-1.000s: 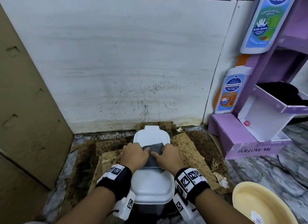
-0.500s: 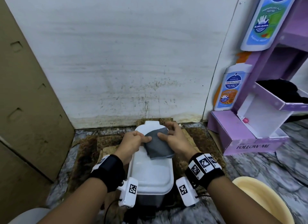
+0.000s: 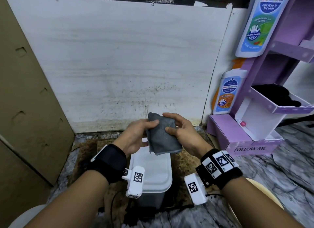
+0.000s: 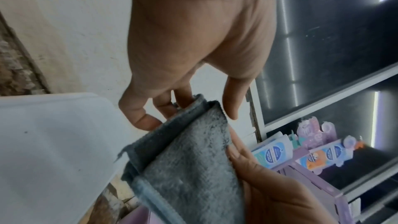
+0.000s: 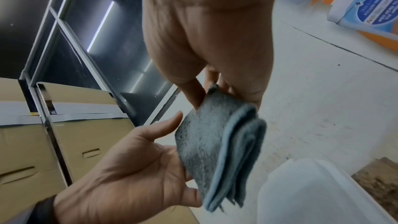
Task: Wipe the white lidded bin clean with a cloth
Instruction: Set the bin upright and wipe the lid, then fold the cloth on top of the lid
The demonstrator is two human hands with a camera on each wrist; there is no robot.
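Both hands have lifted off the lid since a second ago, when they pressed the grey cloth flat on the bin; the cloth has come up with them and is now held in the air above the far end of the lid.

In the head view the left hand holds the left side of the folded cloth, its thumb laid across the upper front of the fabric and its fingers behind. The right hand holds the right side, thumb pressed on the front face and fingers curled round the far edge. The left wrist view shows the left fingers bent, with the cloth's folded edge against them. The right wrist view shows the right hand pinching the cloth's top corner between thumb and fingers, while the left palm lies against the cloth's flat face, thumb raised. The cloth is folded into several layers, and its lower edge hangs free.

Below the hands stands the white bin, lid closed, on a stained brown mat on the marble floor. It sits near the white wall panel. A brown cardboard box stands to the left. To the right is a purple display stand with cut-out pictures of wash bottles. The rim of a cream bowl shows at the near right, partly hidden by the right forearm.
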